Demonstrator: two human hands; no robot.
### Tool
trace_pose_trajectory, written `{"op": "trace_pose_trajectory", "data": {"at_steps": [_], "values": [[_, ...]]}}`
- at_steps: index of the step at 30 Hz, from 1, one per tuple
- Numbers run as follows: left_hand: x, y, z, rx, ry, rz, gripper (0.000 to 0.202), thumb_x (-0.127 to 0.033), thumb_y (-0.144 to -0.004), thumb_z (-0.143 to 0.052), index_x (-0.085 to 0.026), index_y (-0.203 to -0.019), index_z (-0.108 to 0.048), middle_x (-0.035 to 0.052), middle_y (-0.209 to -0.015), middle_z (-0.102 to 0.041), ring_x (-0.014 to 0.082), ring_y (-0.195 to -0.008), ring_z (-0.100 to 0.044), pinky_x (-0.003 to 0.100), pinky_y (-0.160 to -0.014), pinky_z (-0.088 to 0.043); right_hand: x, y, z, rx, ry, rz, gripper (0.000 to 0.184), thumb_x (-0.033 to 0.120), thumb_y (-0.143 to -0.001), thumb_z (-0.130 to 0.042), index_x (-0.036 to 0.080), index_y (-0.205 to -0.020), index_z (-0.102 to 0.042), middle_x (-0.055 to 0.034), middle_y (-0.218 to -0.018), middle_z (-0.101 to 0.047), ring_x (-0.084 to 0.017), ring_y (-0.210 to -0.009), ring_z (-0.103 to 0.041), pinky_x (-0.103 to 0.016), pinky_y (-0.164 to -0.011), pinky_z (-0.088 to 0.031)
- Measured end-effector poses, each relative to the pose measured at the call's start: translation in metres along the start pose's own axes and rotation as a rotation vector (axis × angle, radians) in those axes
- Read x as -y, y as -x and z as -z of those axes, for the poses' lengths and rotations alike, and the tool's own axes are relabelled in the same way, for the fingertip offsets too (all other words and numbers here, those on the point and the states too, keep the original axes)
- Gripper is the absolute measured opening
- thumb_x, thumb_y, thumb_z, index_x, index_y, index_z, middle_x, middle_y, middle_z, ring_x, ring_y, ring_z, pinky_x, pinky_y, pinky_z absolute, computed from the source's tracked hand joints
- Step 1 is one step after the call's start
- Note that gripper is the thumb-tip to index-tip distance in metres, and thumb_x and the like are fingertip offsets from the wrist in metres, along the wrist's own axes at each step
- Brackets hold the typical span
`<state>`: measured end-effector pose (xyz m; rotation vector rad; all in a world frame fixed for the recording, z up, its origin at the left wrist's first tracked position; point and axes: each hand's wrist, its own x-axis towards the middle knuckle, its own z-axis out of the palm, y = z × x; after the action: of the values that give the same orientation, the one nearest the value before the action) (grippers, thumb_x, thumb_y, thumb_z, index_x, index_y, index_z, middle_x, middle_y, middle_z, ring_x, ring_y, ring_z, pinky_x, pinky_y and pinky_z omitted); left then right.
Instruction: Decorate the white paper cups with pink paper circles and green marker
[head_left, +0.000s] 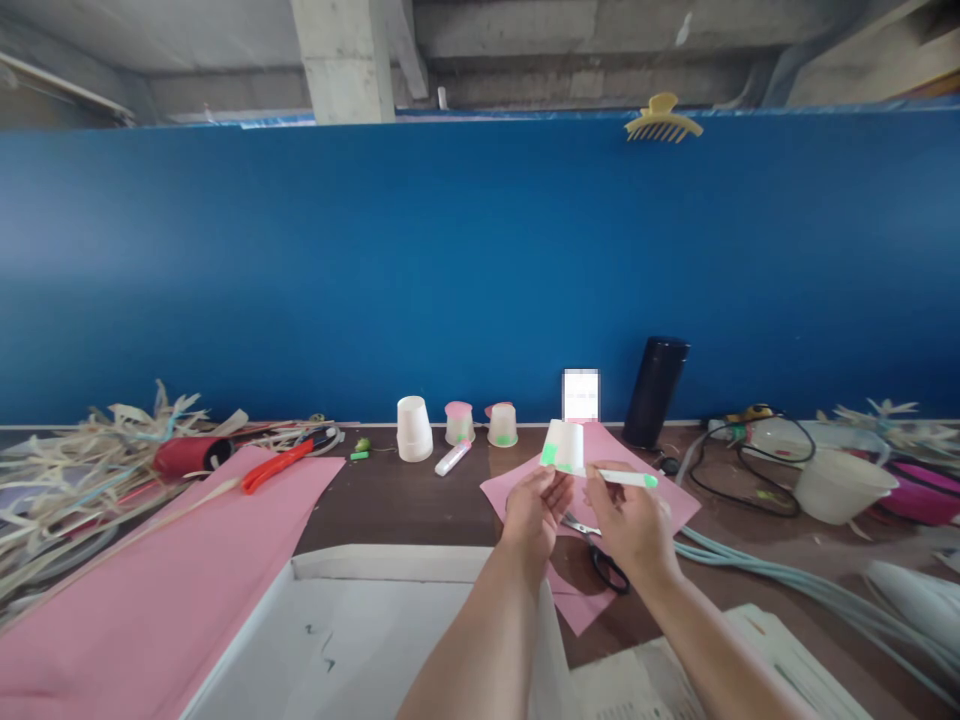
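Observation:
My left hand (534,510) grips a white paper cup (568,444), held upside down with green patches coloured on its side. In my right hand (630,520) is a white marker with a green end (626,478), its other end close to the cup's lower edge. Below my hands lie sheets of pink paper (510,492) and scissors with black handles (609,570). Farther back stand a stack of white cups (413,430) and two cups with green marks (459,424), (502,426) and pink or red tops. A white-and-pink marker (453,457) and a small green cap (360,456) lie nearby.
A white box lid (375,552) sits in front, beside large pink sheets (187,580) with a red-orange tool (277,466). Paper strips (67,480) pile up at left. A black cylinder (657,390), a white bucket (840,488) and pale blue cables (787,575) are at right.

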<state>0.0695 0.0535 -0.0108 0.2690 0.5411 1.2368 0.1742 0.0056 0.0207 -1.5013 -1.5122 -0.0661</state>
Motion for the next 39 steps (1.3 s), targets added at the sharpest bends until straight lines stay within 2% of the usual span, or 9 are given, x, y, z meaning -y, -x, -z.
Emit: {"op": "trace_pose_trajectory", "data": {"at_steps": [19, 28, 39], "values": [[-0.0014, 0.0002, -0.0007, -0.004, 0.002, 0.007, 0.006, -0.012, -0.074, -0.062, -0.009, -0.078, -0.060, 0.0105, -0.077, -0.066, 0.0150, -0.072, -0.066, 0.021, -0.065, -0.052, 0.0006, -0.0002, 0.0010, -0.029, -0.016, -0.003, 0.032, 0.042, -0.083, -0.045, 0.017, -0.088, -0.064, -0.0051, -0.067, -0.070, -0.019, -0.063, -0.066, -0.027, -0.061, -0.046], [-0.0011, 0.0014, -0.0004, 0.008, 0.005, -0.003, 0.008, -0.013, -0.074, -0.061, -0.009, -0.080, -0.061, 0.0096, -0.075, -0.066, 0.0146, -0.070, -0.066, 0.021, -0.063, -0.053, 0.0009, 0.0000, 0.0020, -0.013, -0.020, -0.020, 0.028, 0.041, -0.083, -0.046, 0.019, -0.084, -0.063, -0.0022, -0.061, -0.068, -0.018, -0.059, -0.064, -0.026, -0.060, -0.044], [-0.0010, 0.0009, 0.0003, 0.009, 0.019, 0.004, 0.008, -0.011, -0.074, -0.061, -0.008, -0.080, -0.061, 0.0103, -0.075, -0.066, 0.0151, -0.070, -0.066, 0.021, -0.063, -0.053, -0.0003, 0.0000, 0.0013, -0.019, -0.022, -0.007, 0.029, 0.041, -0.083, -0.047, 0.018, -0.086, -0.064, -0.0025, -0.064, -0.069, -0.017, -0.061, -0.065, -0.025, -0.061, -0.044]]}}
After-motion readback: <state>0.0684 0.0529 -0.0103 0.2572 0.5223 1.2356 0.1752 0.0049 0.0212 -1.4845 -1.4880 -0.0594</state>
